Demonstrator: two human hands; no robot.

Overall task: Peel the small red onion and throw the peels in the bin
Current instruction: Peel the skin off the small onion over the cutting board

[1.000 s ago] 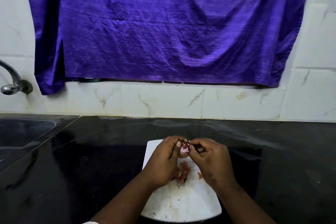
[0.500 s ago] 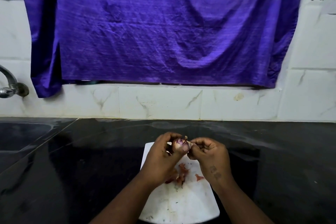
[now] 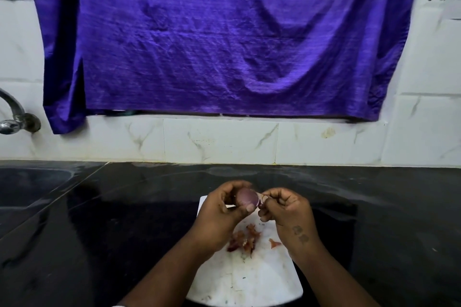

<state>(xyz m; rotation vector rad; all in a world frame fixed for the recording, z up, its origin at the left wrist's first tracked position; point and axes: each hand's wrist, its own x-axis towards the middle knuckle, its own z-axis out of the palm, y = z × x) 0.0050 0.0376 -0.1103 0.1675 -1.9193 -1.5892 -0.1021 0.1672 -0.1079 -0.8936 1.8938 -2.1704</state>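
Note:
My left hand [image 3: 222, 209] grips the small red onion [image 3: 245, 196] between thumb and fingers, a little above the far end of a white cutting board [image 3: 247, 279]. Its smooth purple side faces me. My right hand [image 3: 287, 209] pinches a thin flap of peel [image 3: 262, 200] at the onion's right edge. Loose reddish peels [image 3: 245, 238] lie in a small heap on the board below my hands, with one scrap [image 3: 274, 242] apart to the right. No bin is in view.
The board lies on a black stone counter [image 3: 124, 219]. A sink basin [image 3: 27, 182] and a metal tap [image 3: 12, 117] are at the far left. A purple cloth [image 3: 212, 40] hangs over the white tiled wall [image 3: 324, 142] behind.
The onion has turned in my left hand, so its smooth purple side now shows. My right hand has shifted slightly right, pulling a flap of peel off its edge.

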